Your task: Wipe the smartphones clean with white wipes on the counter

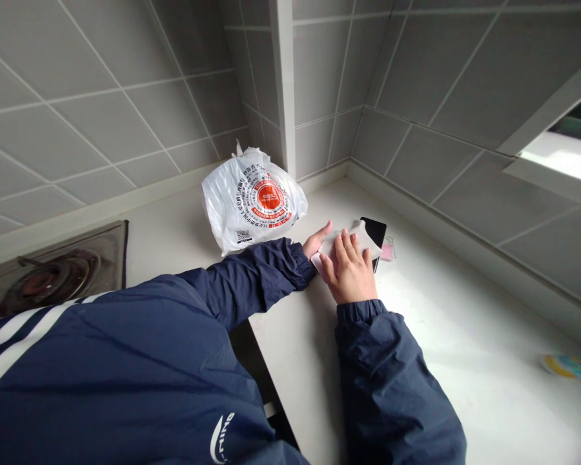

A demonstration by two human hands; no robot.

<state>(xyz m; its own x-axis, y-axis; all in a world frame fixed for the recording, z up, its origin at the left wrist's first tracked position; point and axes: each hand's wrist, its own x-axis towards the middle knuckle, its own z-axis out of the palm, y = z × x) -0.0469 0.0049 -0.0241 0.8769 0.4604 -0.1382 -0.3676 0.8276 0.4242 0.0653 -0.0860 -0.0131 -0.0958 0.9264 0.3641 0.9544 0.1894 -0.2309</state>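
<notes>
My left hand is at the left edge of a thin, pale pink flat object, its thumb out and its other fingers mostly hidden under it. My right hand lies flat over the object, fingers stretched, pressing on a crumpled white tissue or cloth. The tissue covers most of the object, so I cannot tell its kind. Just behind lies a black flat rectangular thing, partly covered. A small pink item with a clear edge sits to its right.
On the white countertop, a white plastic bag with red and black print stands left of my hands. A gas stove is at the far left. Grey tiled walls close off the back. A colourful item lies at right.
</notes>
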